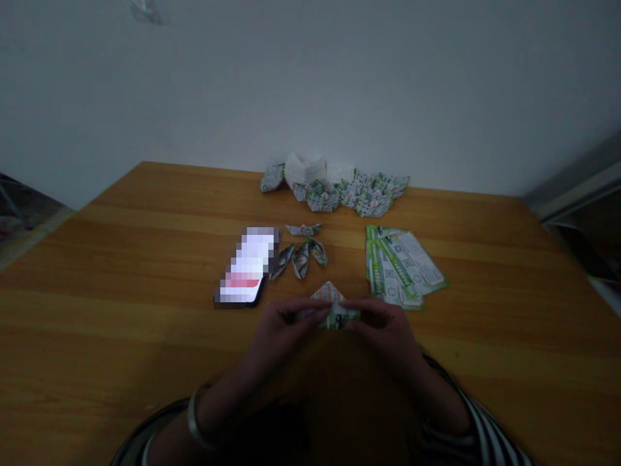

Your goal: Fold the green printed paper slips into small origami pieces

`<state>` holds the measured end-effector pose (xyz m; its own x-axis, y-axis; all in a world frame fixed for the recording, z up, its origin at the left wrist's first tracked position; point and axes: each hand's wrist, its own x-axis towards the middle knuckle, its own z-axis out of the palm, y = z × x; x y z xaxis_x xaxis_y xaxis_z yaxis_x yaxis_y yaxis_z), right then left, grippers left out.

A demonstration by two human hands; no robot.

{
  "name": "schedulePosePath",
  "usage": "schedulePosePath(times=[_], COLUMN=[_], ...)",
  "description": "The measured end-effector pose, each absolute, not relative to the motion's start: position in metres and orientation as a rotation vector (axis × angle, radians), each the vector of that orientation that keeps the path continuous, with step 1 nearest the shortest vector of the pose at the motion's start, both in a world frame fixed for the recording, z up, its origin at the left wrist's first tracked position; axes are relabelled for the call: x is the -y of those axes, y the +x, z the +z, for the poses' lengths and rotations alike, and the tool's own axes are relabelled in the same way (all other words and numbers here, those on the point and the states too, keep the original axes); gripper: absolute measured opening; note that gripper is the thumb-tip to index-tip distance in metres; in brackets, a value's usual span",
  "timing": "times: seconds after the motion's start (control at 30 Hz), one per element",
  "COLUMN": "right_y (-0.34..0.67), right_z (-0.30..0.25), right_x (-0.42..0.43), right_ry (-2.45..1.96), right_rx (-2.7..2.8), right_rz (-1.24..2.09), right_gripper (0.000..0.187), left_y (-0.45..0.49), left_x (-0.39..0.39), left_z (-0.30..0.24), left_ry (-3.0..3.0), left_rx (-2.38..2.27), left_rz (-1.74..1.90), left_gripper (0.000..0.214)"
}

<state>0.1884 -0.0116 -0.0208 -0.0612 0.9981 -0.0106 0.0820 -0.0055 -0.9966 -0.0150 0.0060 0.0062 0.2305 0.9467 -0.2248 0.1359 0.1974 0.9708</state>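
The left hand and the right hand meet just to the right of the phone and nearer the person. Both are clenched around a folded paper piece, pinching it from opposite sides between the fingertips, and neither has released it. The piece has a pointed top and some green print near its lower edge, and the fingers hide part of it.

Also to the right of the phone, and just beyond the hands, lie 4 small folded pieces: 1 lying crosswise, with 3 side by side nearer the person. Farther right of the phone is a loose stack of green and white printed cards, its pieces overlapping. Beyond the phone and to its right, a heap of folded paper shapes lies near the wall, with a white paper bundle at its left end.

The phone lies on a wooden table, and its screen is blurred. A metal bangle circles the left wrist, to the phone's near side, and a striped sleeve covers the right arm.
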Motion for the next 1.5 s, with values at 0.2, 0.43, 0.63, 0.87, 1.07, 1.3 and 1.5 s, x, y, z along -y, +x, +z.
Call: schedulePosePath(times=[0.2,0.43,0.63,0.87,1.07,1.3,1.5], right_y=[0.191,0.195,0.196,0.193,0.191,0.187,0.181], right_z=[-0.024,-0.026,-0.025,-0.023,-0.028,-0.025,-0.022], right_x=[0.014,0.017,0.014,0.013,0.018,0.021,0.024], right_ry=[-1.327,-1.352,-1.467,-1.502,-1.385,-1.213,-1.211], right_rx=[1.387,1.406,1.262,1.200,1.428,1.699,1.626], right_rz=[1.044,0.810,0.904,0.987,0.747,0.315,0.449], right_gripper=[0.026,0.028,0.020,0.020,0.020,0.019,0.020], left_y=[-0.016,-0.023,-0.029,-0.028,-0.029,-0.024,-0.022], left_x=[-0.008,-0.010,-0.010,-0.009,-0.007,-0.005,0.000], left_z=[0.005,0.005,0.010,-0.007,-0.019,-0.021,-0.015], left_ry=[1.275,1.364,1.375,1.604,1.997,2.325,2.386], left_rx=[-1.236,-1.083,-1.057,-1.093,-1.184,-1.127,-1.087], left_rz=[0.802,0.691,0.675,0.737,0.805,0.838,0.675], left_gripper=[0.040,0.037,0.040,0.039,0.035,0.034,0.038])
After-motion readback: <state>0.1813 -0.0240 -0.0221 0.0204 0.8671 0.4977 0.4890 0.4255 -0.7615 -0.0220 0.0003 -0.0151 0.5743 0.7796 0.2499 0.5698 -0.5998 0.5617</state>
